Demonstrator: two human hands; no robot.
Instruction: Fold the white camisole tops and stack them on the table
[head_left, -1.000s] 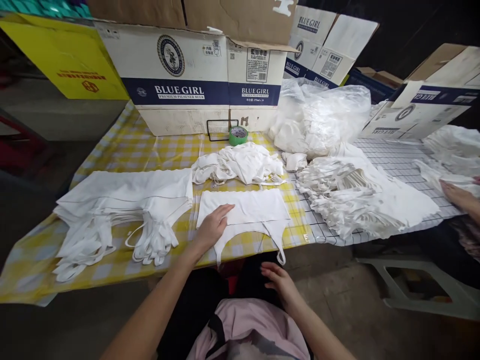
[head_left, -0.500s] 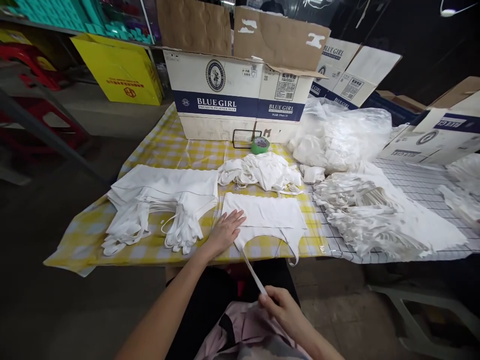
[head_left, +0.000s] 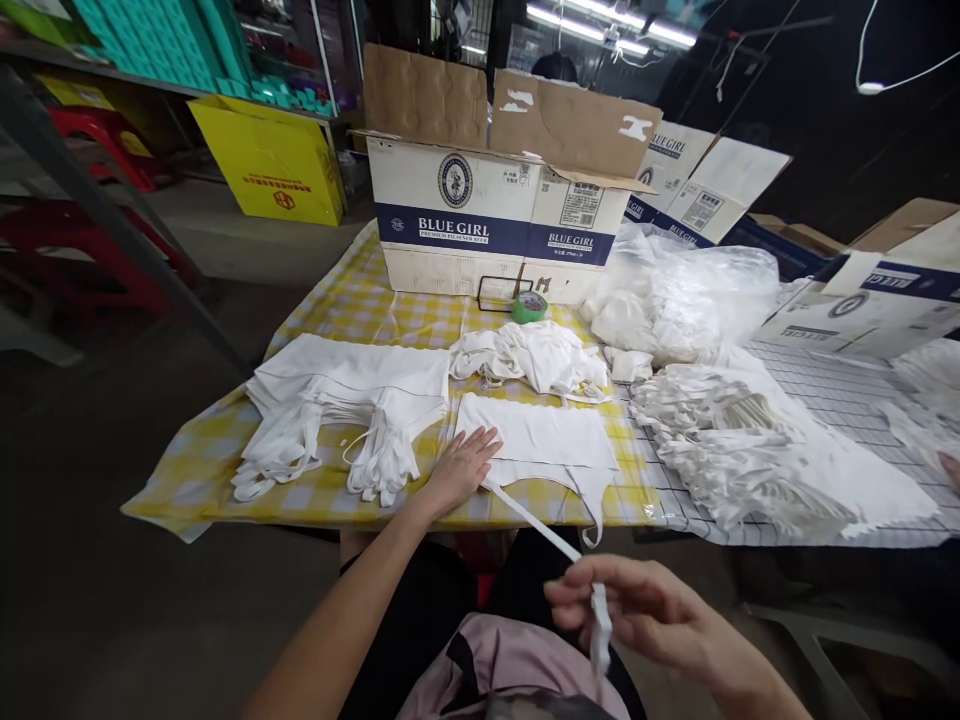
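A white strappy top [head_left: 547,435], like a camisole, lies flat on the yellow checked cloth in front of me. My left hand [head_left: 466,468] rests flat on its left side, fingers stretched out. From that side a white strap [head_left: 536,522] runs taut towards me. My right hand [head_left: 637,610] pinches this strap over my lap, and its loose end hangs past the fingers. The other strap [head_left: 592,505] droops over the table's front edge. Left of my left hand lies a neat stack of similar white tops [head_left: 352,385], straps towards me.
Behind the top lies a crumpled white garment pile [head_left: 532,355]. A green tape roll [head_left: 529,307] sits before a large carton [head_left: 450,225]. On the right are a tall white garment stack [head_left: 720,430] and plastic bags [head_left: 690,290]. Another person's hand [head_left: 951,468] shows at the right edge.
My right hand has moved right and up with the strap, which now slants further right. My left hand stays pressed on the top. The view has tilted up slightly.
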